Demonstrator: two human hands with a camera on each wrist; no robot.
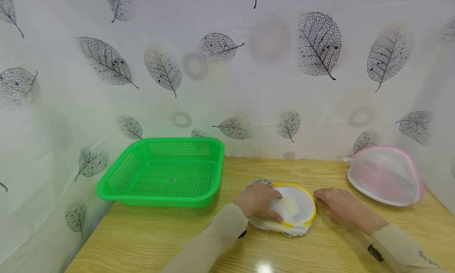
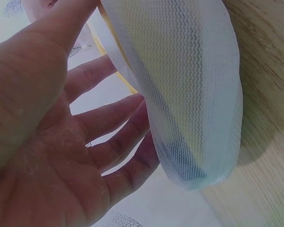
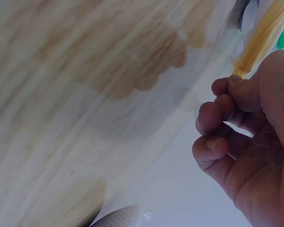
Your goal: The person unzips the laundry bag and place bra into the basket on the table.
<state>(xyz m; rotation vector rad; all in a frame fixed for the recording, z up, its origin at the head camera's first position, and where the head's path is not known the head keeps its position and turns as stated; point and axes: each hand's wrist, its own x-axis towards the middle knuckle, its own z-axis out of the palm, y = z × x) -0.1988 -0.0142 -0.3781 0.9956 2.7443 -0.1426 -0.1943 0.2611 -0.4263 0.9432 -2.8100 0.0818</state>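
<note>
1. A person's left hand [image 1: 258, 200], fingers spread with a slight bend, grips the left side of a round white mesh bag [image 1: 302, 200] with a bright yellow rim [image 1: 313, 214], right of lower centre in the frame; something pale yellow shows through the mesh.
2. The right hand [image 1: 335, 206], its fingers curled in, pinches the yellow rim between thumb and forefinger at the bag's right edge, a grip seen at the upper right of the right wrist view.
3. The bag rests on a light wood-grain table [image 1: 170, 241], between a rectangular bright green plastic basket [image 1: 160, 202] with perforated sides, left of centre, and a rounded white mesh pouch [image 1: 385, 176] with pink edging, at the right.
4. Across the top of the frame hangs a whitish sheet [image 1: 249, 87] printed with dark skeleton leaves. Both arms wear beige sleeves [image 1: 209, 241].
</note>
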